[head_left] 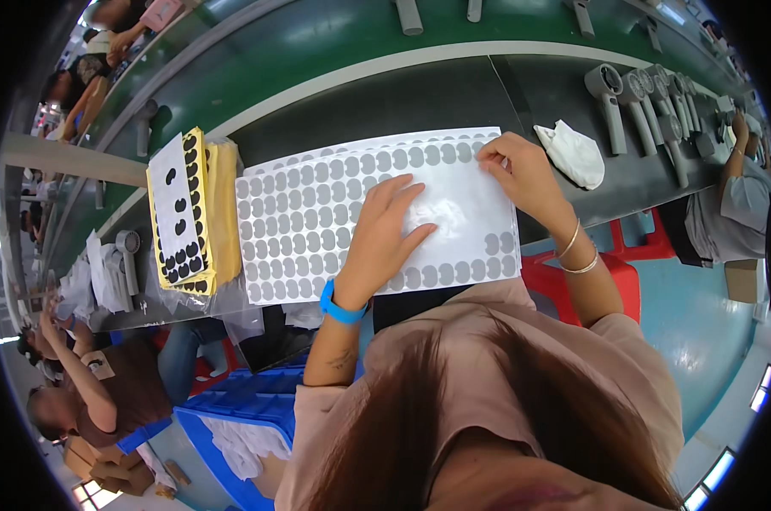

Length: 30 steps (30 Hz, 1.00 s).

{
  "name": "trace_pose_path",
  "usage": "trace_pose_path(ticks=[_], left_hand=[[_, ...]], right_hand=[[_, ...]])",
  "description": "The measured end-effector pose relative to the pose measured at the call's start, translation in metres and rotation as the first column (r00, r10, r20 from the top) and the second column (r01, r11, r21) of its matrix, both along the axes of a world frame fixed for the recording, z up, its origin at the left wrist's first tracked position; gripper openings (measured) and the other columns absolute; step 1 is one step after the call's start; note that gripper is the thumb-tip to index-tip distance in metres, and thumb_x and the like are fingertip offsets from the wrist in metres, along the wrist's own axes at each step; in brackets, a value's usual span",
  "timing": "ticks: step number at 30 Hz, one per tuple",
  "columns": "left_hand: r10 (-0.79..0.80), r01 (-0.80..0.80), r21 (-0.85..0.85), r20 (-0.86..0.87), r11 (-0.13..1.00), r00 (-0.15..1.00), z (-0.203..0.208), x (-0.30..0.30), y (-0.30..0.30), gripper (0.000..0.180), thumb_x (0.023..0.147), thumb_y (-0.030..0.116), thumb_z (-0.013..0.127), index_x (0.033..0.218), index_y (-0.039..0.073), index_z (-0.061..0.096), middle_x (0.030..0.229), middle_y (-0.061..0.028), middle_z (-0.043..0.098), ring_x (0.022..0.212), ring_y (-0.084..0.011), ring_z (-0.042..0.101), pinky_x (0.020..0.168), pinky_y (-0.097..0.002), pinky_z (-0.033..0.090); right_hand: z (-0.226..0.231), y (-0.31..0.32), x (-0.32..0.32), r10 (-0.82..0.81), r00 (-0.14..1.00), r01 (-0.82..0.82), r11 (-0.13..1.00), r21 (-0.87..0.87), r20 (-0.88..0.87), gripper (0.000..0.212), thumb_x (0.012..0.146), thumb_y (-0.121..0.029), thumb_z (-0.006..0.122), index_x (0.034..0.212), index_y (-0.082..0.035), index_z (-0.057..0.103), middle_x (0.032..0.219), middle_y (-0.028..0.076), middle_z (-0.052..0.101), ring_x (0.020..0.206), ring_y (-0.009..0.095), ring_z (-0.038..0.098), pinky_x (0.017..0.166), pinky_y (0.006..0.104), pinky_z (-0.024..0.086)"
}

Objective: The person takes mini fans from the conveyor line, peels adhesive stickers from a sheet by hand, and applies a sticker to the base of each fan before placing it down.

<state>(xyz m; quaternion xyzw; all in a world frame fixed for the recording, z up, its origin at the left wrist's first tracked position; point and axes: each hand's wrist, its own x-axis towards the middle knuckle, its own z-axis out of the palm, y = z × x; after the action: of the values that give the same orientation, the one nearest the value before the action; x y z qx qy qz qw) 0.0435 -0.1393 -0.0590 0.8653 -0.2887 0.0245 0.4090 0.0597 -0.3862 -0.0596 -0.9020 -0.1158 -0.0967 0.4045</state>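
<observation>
A white sheet of grey bean-shaped stickers lies before me on a dark work surface, atop at least one similar sheet. Its right middle part is bare shiny backing. My left hand rests on the sheet with fingers apart, at the edge of the bare patch. Near the top right corner, my right hand has thumb and forefinger pinched together at the end of the top sticker row. Whether a sticker is lifted between those fingertips is hidden.
Left of the sheet stands a stack of yellow sheets with black stickers. A white cloth item lies right, before several grey handheld fans. A conveyor runs beyond. Red stools, a blue crate and other people are nearby.
</observation>
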Motion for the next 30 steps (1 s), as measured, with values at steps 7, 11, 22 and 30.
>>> trace_pose_path(ticks=[7,11,22,30], left_hand=[[-0.163,0.152,0.092,0.129,0.984,0.978,0.005,0.028,-0.035,0.047,0.075,0.02,0.072,0.115,0.002,0.056,0.127,-0.0185,0.048,0.116,-0.0363,0.045,0.098,-0.0406,0.038],[-0.278,0.266,0.096,0.146,0.959,0.949,-0.01,0.043,-0.065,0.049,0.071,0.022,0.073,0.11,-0.003,0.056,0.121,-0.0195,0.05,0.114,-0.0375,0.044,0.097,-0.0415,0.038],[-0.243,0.236,0.06,0.161,0.97,0.957,-0.021,0.051,-0.069,0.052,0.071,0.026,0.074,0.113,0.0,0.058,0.12,-0.0142,0.051,0.112,-0.0314,0.047,0.096,-0.0388,0.04],[-0.253,0.257,-0.009,0.137,0.966,0.958,-0.022,0.052,-0.068,0.05,0.071,0.025,0.074,0.112,0.001,0.057,0.121,-0.0158,0.051,0.112,-0.0342,0.045,0.097,-0.0407,0.039]], right_hand=[[-0.013,-0.01,0.002,-0.189,0.981,0.188,0.982,0.024,0.031,0.016,0.075,0.0,0.065,0.09,-0.001,0.06,0.084,0.013,0.056,0.073,0.027,0.059,0.066,0.0333,0.047],[-0.014,-0.012,0.003,-0.154,0.988,0.154,0.988,-0.006,0.009,0.019,0.074,-0.001,0.066,0.091,-0.001,0.057,0.087,0.012,0.054,0.077,0.027,0.057,0.068,0.033,0.047],[-0.018,-0.023,0.009,0.18,0.932,-0.011,0.882,-0.471,0.315,0.014,0.076,-0.005,0.064,0.089,0.0,0.059,0.089,0.011,0.056,0.081,0.027,0.059,0.064,0.0339,0.049],[-0.018,-0.035,0.019,-0.062,0.984,0.057,0.998,0.031,0.165,0.006,0.088,-0.006,0.053,0.091,-0.001,0.054,0.082,0.014,0.056,0.073,0.029,0.057,0.065,0.0324,0.046]])
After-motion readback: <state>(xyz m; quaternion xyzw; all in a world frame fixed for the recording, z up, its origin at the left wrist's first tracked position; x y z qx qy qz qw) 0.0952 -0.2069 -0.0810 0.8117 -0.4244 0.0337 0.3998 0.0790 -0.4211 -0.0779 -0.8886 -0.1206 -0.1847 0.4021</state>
